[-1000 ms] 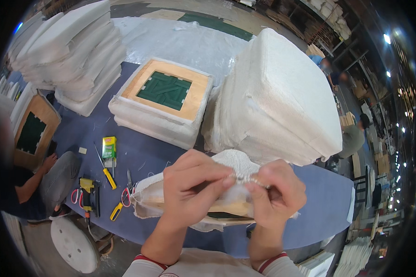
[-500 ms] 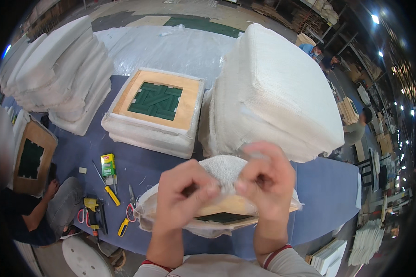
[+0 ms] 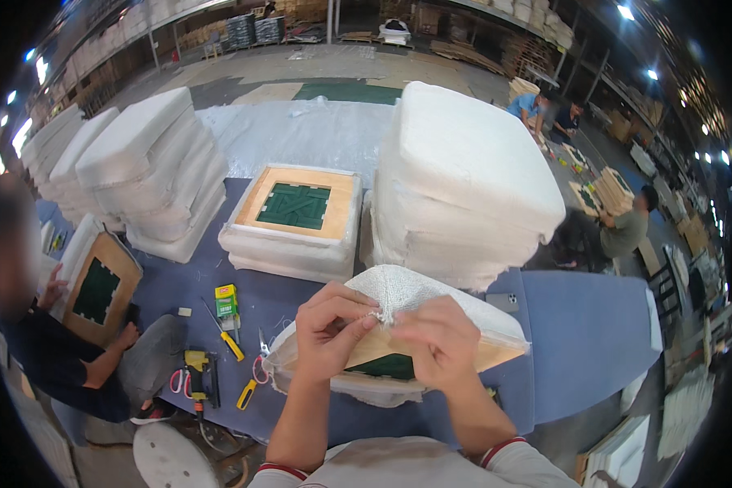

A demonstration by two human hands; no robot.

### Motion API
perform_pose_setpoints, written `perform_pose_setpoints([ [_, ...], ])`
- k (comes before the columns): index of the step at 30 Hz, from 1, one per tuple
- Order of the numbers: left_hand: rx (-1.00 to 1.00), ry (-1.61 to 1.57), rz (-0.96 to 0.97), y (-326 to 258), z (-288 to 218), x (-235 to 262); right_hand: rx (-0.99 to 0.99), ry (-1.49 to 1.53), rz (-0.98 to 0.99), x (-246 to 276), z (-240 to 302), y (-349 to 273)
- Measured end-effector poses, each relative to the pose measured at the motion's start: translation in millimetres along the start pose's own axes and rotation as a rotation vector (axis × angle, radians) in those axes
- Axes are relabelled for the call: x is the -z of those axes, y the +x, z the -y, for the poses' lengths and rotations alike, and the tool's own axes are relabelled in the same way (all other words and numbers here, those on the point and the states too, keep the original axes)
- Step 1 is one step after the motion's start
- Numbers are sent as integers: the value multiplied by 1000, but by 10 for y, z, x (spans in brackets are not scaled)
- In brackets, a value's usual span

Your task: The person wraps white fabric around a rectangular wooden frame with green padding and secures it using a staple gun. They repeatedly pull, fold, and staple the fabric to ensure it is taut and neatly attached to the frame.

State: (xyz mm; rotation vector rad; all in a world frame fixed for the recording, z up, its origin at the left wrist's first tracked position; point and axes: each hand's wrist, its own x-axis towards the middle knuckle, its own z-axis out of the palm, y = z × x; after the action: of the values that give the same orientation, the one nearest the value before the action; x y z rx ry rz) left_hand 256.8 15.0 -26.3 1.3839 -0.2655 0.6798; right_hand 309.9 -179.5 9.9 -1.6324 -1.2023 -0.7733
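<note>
Head view: your two hands at work on the edge of a padded seat (image 3: 431, 281). The seat lies directly below and between them on the blue-covered counter (image 3: 590, 325), tilted so that its wooden frame (image 3: 500, 348) and dark green centre (image 3: 385, 367) face your body. The step in hand appears to be gathering or working the white cover cloth (image 3: 393, 294) at the near edge. Judging by the pose, the next move calls for a firm pinch on the left and a controlled, light action on the right, since loose weave may fray or slip.

Your left hand (image 3: 339, 327) is nearly closed, thumb and forefinger pinched together on a small tuft of the cloth. Your right hand (image 3: 441, 342) is just beside it, its fingers loosely curled and blurred at the tips; whether they grip a strand or merely touch the cloth cannot be told.

Left of your left hand lie red-handled scissors (image 3: 260, 369), near the seat, then a yellow-handled screwdriver (image 3: 233, 346) and a yellow-and-black stapler (image 3: 197, 368). Beyond your right hand rests a grey phone (image 3: 503, 302).
</note>
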Motion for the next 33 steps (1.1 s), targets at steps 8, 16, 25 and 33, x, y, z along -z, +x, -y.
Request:
perform_pose_setpoints([
  [8,-255,113,221,-432,-509,-724,-826,840,51,687,1153,-939],
  [16,-504,322,534,-973,-1007,-1434,-1429,1028,-344,1558,1822,-1014],
  [25,-324,485,814,-605,-1357,-1501,-1212,1135,-222,1815,1831,-1452],
  [33,40,-234,1019,-626,-733,-1306,-1117,1236,-224,1590,1802,-1454],
])
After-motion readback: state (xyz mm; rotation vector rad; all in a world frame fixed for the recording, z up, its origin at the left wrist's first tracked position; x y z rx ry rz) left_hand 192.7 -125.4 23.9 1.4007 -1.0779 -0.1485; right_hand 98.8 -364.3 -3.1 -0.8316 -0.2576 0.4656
